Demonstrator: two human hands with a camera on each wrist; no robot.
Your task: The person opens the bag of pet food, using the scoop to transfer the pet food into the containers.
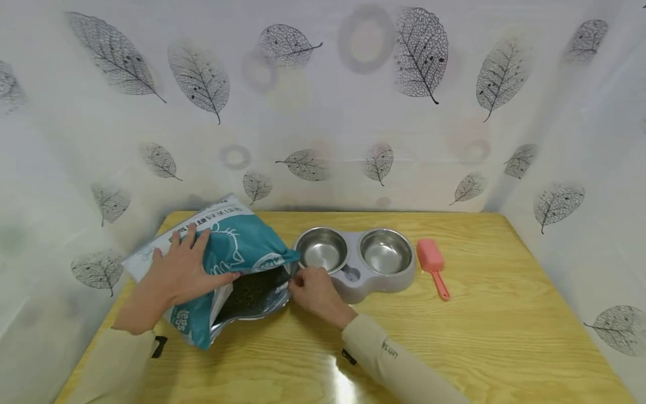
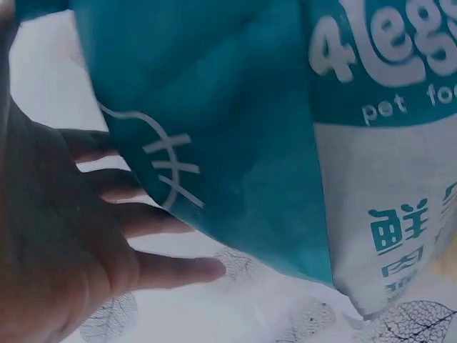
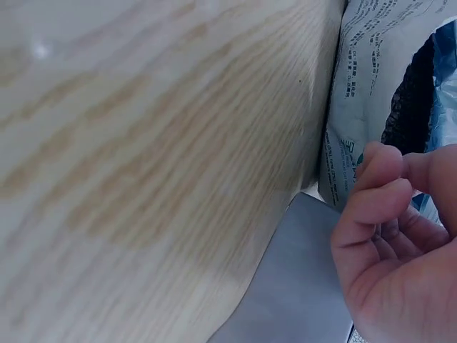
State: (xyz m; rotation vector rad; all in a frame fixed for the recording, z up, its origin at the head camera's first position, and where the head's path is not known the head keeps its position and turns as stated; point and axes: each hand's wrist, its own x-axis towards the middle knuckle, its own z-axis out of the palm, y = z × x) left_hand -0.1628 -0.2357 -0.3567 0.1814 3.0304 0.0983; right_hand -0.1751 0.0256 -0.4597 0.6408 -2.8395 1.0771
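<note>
A teal and white pet food bag (image 1: 262, 238) lies on its side at the left of the table, its mouth facing the front and gaping. Dark kibble (image 1: 247, 294) shows inside. My left hand (image 1: 184, 272) rests on the upper side of the bag with fingers spread, the thumb along the mouth's upper edge. In the left wrist view, the fingers (image 2: 171, 270) reach past the bag's edge. At the right corner of the mouth, my right hand (image 1: 319, 294) pinches the bag's edge between thumb and curled fingers, close beside the double bowl stand (image 1: 375, 281).
Two steel bowls (image 1: 386, 252) sit in the grey stand, right of the bag. Beyond it lies a pink scoop (image 1: 430, 257), handle toward the front. A leaf-patterned curtain (image 1: 323, 112) surrounds the back and sides of the wooden table (image 1: 504, 314).
</note>
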